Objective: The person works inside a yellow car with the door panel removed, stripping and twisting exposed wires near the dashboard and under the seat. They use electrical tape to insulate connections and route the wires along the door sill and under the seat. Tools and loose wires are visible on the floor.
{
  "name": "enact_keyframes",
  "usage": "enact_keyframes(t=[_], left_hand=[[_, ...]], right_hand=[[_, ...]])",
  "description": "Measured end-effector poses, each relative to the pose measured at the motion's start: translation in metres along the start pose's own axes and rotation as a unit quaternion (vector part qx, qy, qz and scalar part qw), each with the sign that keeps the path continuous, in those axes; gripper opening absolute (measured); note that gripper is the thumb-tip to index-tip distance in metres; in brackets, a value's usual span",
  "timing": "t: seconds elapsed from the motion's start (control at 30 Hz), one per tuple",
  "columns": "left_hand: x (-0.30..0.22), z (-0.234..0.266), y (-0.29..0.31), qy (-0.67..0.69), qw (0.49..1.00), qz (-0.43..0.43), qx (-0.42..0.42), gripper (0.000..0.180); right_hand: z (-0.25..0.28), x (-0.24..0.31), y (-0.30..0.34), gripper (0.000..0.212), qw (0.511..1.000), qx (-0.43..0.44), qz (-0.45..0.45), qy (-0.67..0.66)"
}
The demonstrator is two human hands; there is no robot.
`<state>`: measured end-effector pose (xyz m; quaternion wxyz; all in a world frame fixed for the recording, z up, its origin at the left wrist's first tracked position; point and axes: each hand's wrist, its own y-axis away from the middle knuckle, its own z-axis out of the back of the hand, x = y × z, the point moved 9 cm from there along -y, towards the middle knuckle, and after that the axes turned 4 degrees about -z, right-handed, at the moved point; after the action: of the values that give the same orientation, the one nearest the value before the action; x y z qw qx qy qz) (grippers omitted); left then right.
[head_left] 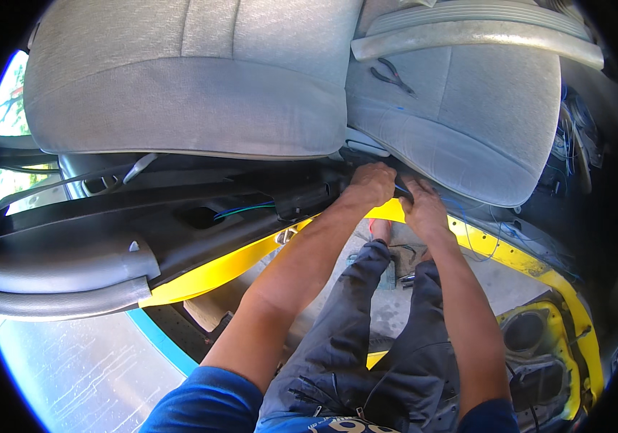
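Note:
Both hands are at the yellow door sill (393,210) of a vehicle, beside the grey seats. My left hand (374,183) is closed in a fist at the end of the black trim panel (251,189); its fingers hide what they grip. Close to its right, my right hand (426,206) bends its fingers and thumb around a dark edge at the sill, too covered to name. Blue and green wires (245,210) poke out of an opening in the trim panel. Thin blue wire (455,206) runs along the sill right of my right hand.
Pliers with dark handles (393,78) lie on the right grey seat (460,130), near a long pale trim strip (475,45). The wide grey seat (186,108) stands at left. Loose wires (576,130) hang at far right. An open yellow door (540,339) stands at lower right.

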<state>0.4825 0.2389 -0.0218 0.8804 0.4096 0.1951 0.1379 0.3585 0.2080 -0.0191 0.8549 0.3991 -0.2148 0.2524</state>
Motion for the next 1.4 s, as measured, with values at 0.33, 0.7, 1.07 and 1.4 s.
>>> enact_keyframes(t=[0.33,0.7,1.07,1.4], left_hand=[[-0.001,-0.016,-0.003,0.031,0.994,-0.093,0.057,0.024],[0.012,0.033,0.039,0.249,0.954,0.064,-0.152,0.026],[-0.003,0.006,0.048,0.349,0.934,-0.008,0.077,0.03],[-0.088,-0.03,0.017,0.061,0.992,-0.108,0.017,0.034]], right_hand=[[-0.014,-0.024,-0.012,0.021,0.999,0.03,0.01,0.015],[0.029,-0.026,0.066,0.06,0.802,0.09,-0.117,-0.578],[-0.027,-0.04,0.066,0.05,0.637,0.136,-0.193,-0.734],[-0.048,-0.094,0.044,0.035,0.601,-0.008,-0.317,-0.734]])
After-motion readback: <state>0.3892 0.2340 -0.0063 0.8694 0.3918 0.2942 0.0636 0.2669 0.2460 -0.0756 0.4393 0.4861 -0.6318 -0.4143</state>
